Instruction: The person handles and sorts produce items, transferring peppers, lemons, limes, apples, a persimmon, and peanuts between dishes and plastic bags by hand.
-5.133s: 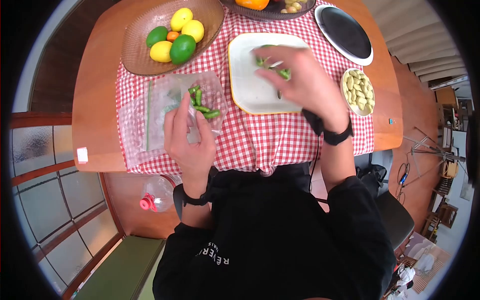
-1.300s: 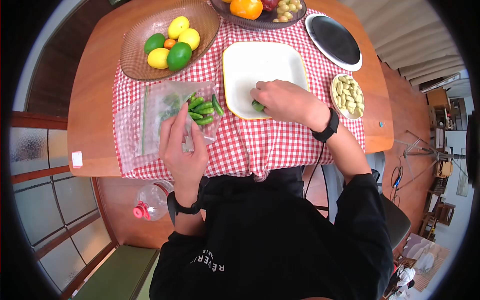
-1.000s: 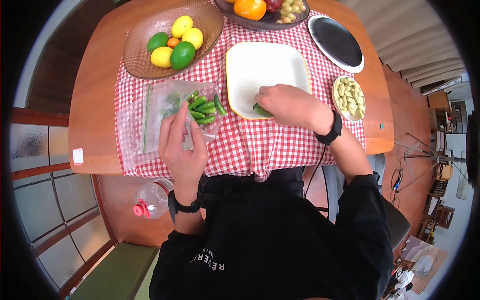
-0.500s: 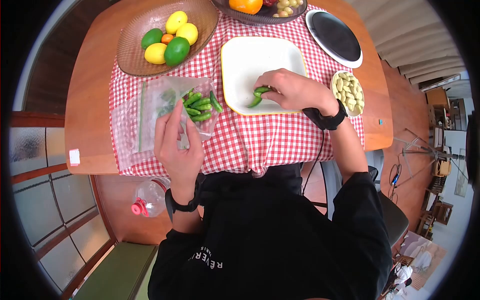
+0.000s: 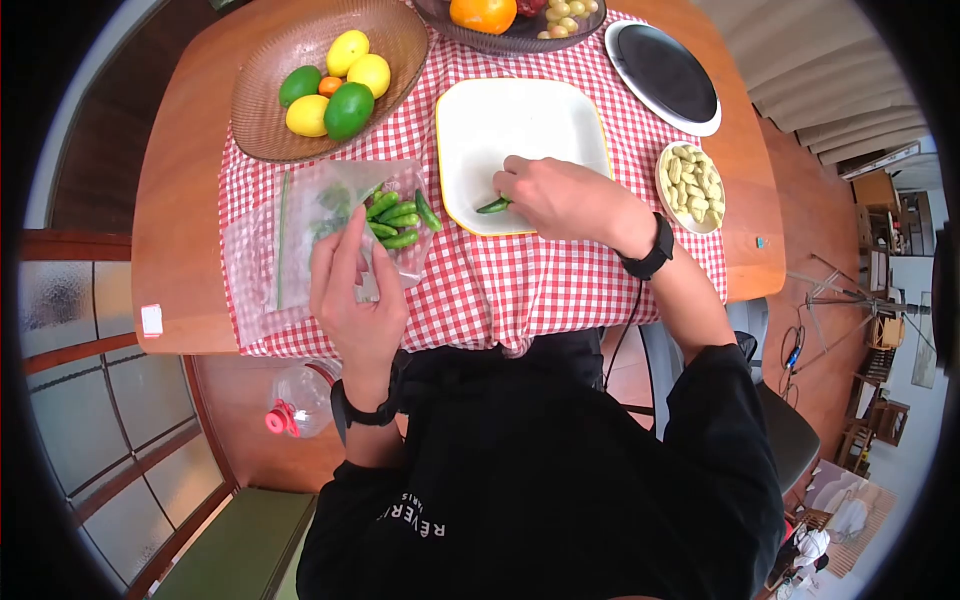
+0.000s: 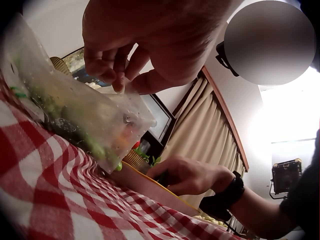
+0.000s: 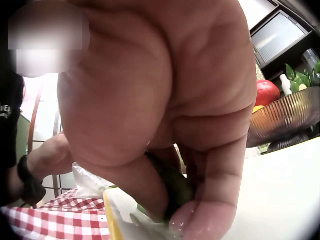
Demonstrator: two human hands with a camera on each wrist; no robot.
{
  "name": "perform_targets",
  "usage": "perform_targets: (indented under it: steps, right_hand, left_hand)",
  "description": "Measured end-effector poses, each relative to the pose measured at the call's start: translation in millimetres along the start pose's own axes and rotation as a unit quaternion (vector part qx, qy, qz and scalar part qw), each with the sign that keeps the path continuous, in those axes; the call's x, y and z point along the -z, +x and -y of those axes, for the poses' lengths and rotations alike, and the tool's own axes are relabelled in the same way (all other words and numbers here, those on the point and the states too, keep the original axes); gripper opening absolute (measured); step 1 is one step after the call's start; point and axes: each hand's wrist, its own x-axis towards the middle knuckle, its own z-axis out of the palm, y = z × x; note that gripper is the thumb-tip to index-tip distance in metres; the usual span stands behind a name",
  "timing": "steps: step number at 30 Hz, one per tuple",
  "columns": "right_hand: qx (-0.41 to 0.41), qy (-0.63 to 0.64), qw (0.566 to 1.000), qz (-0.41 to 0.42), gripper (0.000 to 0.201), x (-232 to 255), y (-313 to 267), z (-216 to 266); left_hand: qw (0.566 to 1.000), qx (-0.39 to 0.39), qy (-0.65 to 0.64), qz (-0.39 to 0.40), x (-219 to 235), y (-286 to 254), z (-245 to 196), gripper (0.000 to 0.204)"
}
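Observation:
A clear zip bag with several green peppers lies on the checked cloth. My left hand pinches the bag's near edge; in the left wrist view the hand has fingers and thumb meeting on the bag. At the white tray's near side, my right hand holds green pepper, with a tip poking out to the left. In the right wrist view, the thumb and fingers of the right hand close round a dark green pepper.
A brown glass bowl of lemons and green citrus stands at the back left. Another fruit bowl is behind the tray. To the right are a dish of pale pods and a black-topped round thing.
Compared with the oldest frame, more peppers show in the bag and the tray holds fewer. Since half a second ago, the right hand has shifted slightly left; the left hand keeps its pinch.

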Motion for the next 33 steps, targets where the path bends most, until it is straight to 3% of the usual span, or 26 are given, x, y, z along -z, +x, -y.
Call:
perform_targets:
  steps: [3,6,8,9,11,12,14,16,18,20,33]
  right_hand:
    - [0.008,-0.031,0.999,-0.025,0.020,8.1,2.7,5.2]
    - [0.014,0.043,0.998,-0.046,0.025,6.6,20.3,22.4]
    - [0.106,0.101,0.986,-0.074,0.029,-3.5,40.1,39.5]
    - [0.095,0.108,0.986,-0.079,0.029,-9.7,51.0,48.8]
    - [0.169,0.139,0.970,-0.111,0.039,-15.4,71.4,60.2]
    - [0.171,0.136,0.969,-0.113,0.039,-13.7,70.6,61.4]
    - [0.190,0.249,0.936,-0.162,0.048,-10.4,66.3,65.1]
    - [0.169,0.274,0.935,-0.146,0.048,-4.0,56.1,57.8]
    - [0.154,0.211,0.949,-0.174,0.039,-1.9,48.1,45.3]
    - [0.140,0.196,0.949,-0.202,0.033,-1.0,42.2,42.2]
    - [0.096,0.014,0.992,-0.078,0.019,-11.5,49.0,53.1]
  left_hand:
    - [1.000,-0.005,0.006,-0.002,0.9,1.6,0.5,0.045]
    - [1.000,-0.014,-0.016,-0.013,-0.9,-0.3,-0.7,0.046]
    - [1.000,0.017,0.001,0.013,-1.4,-2.3,-3.0,0.048]
    - [1.000,0.012,-0.001,0.025,-2.7,-3.0,-4.4,0.048]
    - [0.999,-0.004,-0.026,-0.022,-7.2,-1.1,-6.5,0.047]
    - [0.999,-0.007,-0.025,-0.026,-7.2,1.0,-7.3,0.047]
    - [0.998,-0.007,-0.035,-0.042,-4.1,2.6,-5.7,0.046]
    - [0.998,0.010,-0.040,-0.042,0.2,2.1,-4.2,0.046]
    - [0.997,0.025,-0.055,-0.039,-1.3,-0.4,-1.8,0.046]
    - [0.998,-0.012,-0.033,-0.059,-3.2,-0.3,1.9,0.049]
    - [0.998,0.007,-0.049,-0.036,2.1,-1.4,1.3,0.044]
